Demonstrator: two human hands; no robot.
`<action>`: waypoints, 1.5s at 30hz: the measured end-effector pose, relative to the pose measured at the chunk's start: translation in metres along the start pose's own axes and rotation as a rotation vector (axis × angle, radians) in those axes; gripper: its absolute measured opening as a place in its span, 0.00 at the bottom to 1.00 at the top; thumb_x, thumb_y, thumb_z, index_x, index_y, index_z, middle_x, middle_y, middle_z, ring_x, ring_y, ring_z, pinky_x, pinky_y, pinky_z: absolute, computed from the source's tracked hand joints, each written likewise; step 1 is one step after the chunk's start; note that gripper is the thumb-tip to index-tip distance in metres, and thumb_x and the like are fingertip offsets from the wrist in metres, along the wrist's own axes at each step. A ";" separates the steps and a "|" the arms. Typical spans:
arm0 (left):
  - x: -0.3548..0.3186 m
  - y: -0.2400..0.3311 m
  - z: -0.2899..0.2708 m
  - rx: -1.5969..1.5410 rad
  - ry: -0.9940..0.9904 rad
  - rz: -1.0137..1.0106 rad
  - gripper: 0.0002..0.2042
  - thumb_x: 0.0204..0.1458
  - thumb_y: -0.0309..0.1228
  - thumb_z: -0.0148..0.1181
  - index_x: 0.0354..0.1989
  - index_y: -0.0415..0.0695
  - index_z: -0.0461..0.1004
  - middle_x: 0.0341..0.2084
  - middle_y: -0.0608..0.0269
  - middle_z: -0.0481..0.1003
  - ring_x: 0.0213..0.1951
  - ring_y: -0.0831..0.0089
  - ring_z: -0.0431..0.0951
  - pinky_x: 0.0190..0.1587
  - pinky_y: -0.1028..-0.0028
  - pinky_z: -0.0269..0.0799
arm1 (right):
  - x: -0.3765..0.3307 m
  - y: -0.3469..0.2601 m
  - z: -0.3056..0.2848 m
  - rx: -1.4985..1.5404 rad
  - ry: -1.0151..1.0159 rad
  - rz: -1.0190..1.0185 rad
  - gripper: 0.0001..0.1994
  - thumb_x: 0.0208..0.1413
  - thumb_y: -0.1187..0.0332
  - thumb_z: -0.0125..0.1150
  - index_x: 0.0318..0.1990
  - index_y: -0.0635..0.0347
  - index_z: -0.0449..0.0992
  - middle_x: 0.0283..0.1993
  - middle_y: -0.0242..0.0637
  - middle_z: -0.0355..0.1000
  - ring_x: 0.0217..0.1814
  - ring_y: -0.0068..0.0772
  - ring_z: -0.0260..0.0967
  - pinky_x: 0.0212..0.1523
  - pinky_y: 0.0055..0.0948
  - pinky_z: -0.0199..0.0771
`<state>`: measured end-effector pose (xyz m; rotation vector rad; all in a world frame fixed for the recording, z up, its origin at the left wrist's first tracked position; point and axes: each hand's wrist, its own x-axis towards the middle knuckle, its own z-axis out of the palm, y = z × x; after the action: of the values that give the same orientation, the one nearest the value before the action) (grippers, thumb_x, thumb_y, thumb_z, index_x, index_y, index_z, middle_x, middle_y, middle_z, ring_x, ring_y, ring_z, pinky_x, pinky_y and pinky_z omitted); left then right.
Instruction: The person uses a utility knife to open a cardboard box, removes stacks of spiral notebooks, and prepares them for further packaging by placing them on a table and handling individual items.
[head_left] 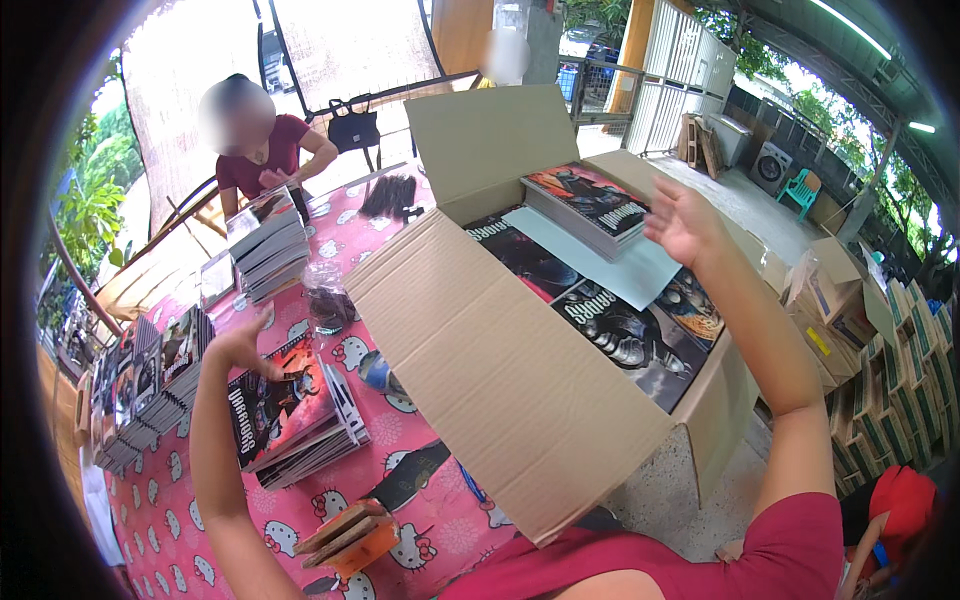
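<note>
My left hand [243,348] is open, thumb and fingers apart, at the top edge of a short stack of notebooks [285,400] with red and black illustrated covers. Whether its fingertips touch the top cover, I cannot tell. My right hand [686,222] is raised with its fingers stretched, beside another notebook stack [590,205] inside an open cardboard box [520,370]. That stack rests partly on a pale blue sheet [590,262]. Under the sheet, more notebooks [635,335] with dark covers lie flat in the box. One wide flap hangs toward me over the table.
More notebook stacks stand on the pink patterned tablecloth [200,520], at far left [145,385] and before a seated co-worker [262,150]. A clear plastic bag [330,300], black strips [388,196] and wooden blocks [350,538] lie there. Stacked flat cartons [890,380] rise at right.
</note>
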<state>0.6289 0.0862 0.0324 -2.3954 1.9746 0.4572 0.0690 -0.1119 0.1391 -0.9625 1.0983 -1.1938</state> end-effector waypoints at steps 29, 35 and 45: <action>0.147 0.489 -0.019 -1.923 -0.302 -0.371 0.27 0.47 0.48 0.54 0.54 0.49 0.62 0.57 0.57 0.59 0.58 0.55 0.56 0.55 0.42 0.45 | 0.090 0.042 -0.030 0.502 0.179 0.376 0.40 0.34 0.35 0.60 0.53 0.49 0.60 0.51 0.39 0.57 0.50 0.43 0.54 0.46 0.46 0.56; 0.140 0.496 -0.021 -1.870 -0.242 -0.372 0.34 0.45 0.49 0.55 0.59 0.48 0.54 0.60 0.51 0.52 0.60 0.51 0.52 0.56 0.42 0.43 | 0.107 0.048 -0.030 0.449 0.211 0.368 0.33 0.41 0.41 0.59 0.52 0.48 0.61 0.49 0.37 0.62 0.50 0.44 0.57 0.49 0.50 0.54; 0.129 0.495 -0.019 -1.787 -0.163 -0.360 0.36 0.42 0.49 0.57 0.59 0.47 0.54 0.60 0.53 0.53 0.60 0.53 0.51 0.55 0.44 0.46 | 0.132 0.071 -0.026 0.457 -0.086 0.258 0.28 0.45 0.52 0.60 0.51 0.55 0.63 0.52 0.39 0.64 0.53 0.46 0.62 0.50 0.57 0.58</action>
<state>0.1785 -0.1445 0.1107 -2.7599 0.7551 3.1305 0.0626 -0.2336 0.0479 -0.4980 0.8027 -1.1131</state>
